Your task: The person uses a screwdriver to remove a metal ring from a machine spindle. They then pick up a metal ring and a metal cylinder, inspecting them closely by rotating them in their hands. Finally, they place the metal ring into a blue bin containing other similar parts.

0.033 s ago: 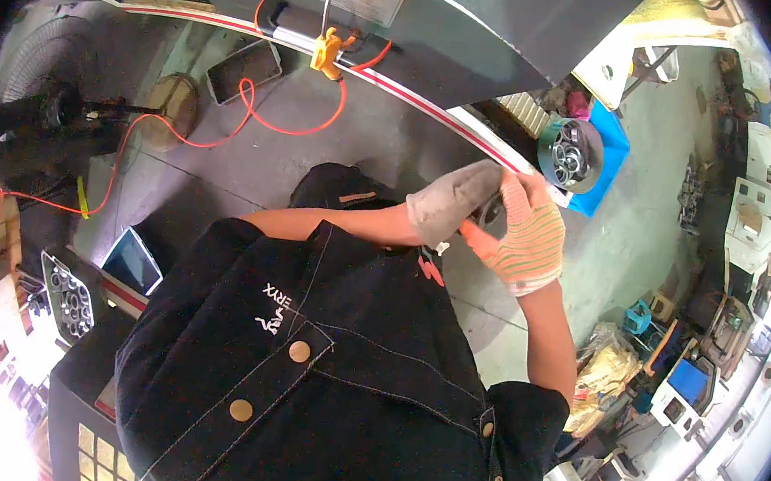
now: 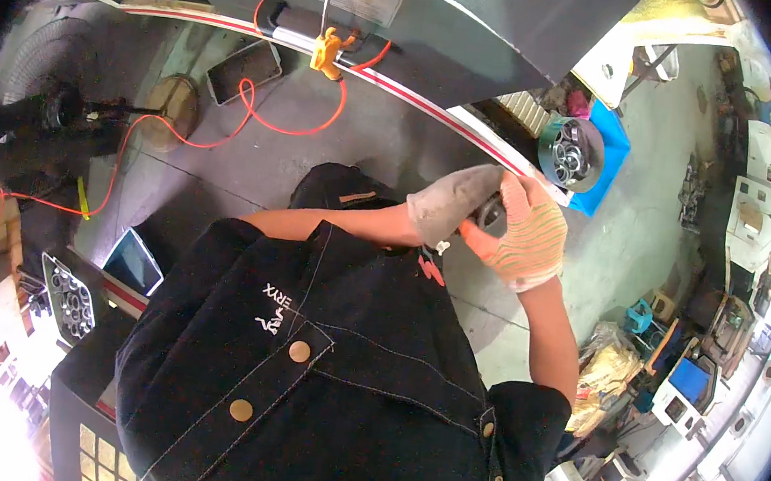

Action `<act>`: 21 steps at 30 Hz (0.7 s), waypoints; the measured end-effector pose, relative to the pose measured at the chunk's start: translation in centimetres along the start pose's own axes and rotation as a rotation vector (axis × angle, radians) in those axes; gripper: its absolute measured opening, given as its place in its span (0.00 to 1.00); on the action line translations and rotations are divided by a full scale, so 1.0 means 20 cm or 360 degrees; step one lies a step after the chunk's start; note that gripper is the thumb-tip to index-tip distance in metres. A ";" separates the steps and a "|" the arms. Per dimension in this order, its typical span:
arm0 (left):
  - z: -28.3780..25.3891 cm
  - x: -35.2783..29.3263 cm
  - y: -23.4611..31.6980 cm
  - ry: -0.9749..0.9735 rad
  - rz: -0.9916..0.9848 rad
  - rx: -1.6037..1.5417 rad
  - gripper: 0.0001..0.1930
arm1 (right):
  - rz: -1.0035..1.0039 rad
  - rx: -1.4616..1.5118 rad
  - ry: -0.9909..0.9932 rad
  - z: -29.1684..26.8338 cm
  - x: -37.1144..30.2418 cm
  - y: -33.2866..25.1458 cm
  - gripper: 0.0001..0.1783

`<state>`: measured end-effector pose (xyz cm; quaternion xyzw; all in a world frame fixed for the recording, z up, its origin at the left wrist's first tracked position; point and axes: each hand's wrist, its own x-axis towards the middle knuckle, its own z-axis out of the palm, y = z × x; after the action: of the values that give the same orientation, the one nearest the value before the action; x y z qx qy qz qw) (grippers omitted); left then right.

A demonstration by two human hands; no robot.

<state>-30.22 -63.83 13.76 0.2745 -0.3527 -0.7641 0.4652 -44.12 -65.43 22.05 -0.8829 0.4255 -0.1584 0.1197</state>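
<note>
Both of my hands are raised in front of my body, close together. My left hand (image 2: 457, 203), in a soiled grey glove, and my right hand (image 2: 534, 236), in a pale glove with orange and green stripes, grip a small dark ring-shaped metal part (image 2: 493, 218) between them. The fingers cover much of it, so its full shape is hidden. Just beyond my right hand is a round metal container (image 2: 546, 154) with several dark metal rings (image 2: 568, 153) inside. A blue tray (image 2: 614, 144) lies beside and under it.
A dark machine (image 2: 483, 30) with a red-and-white edge spans the far side. On that edge hangs a yellow air gun (image 2: 328, 52), its orange hose (image 2: 289, 131) looping left. A fan (image 2: 52, 102) and round stool (image 2: 174, 104) stand left. Yellowish bags (image 2: 607, 367) lie at right.
The ring-shaped part has turned slightly between my hands, and more of its face and opening shows. My right hand has shifted very slightly; the rest looks the same.
</note>
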 end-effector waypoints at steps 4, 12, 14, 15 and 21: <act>0.11 -0.05 0.10 0.0190 -0.0400 -0.0249 0.19 | -0.0072 -0.0053 0.0098 0.07 -0.05 0.06 0.31; 0.04 0.03 -0.13 0.0496 -0.1019 -0.0638 0.22 | -0.0149 -0.0040 0.0177 0.07 -0.12 0.08 0.26; -0.17 0.08 -0.23 0.0608 -0.1100 -0.0740 0.24 | -0.0232 -0.0095 0.0202 -0.06 -0.14 0.09 0.26; -0.34 0.07 -0.31 0.0420 -0.0997 -0.0957 0.21 | 0.0007 0.0168 0.0305 -0.06 -0.17 0.13 0.27; -0.15 0.03 -0.01 0.0424 -0.0430 -0.0859 0.15 | 0.0962 0.1822 0.0397 -0.08 -0.29 0.20 0.35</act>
<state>-28.35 -65.24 11.63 0.2834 -0.0339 -0.8421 0.4575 -51.00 -63.48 21.06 -0.4965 0.5140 -0.4200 0.5594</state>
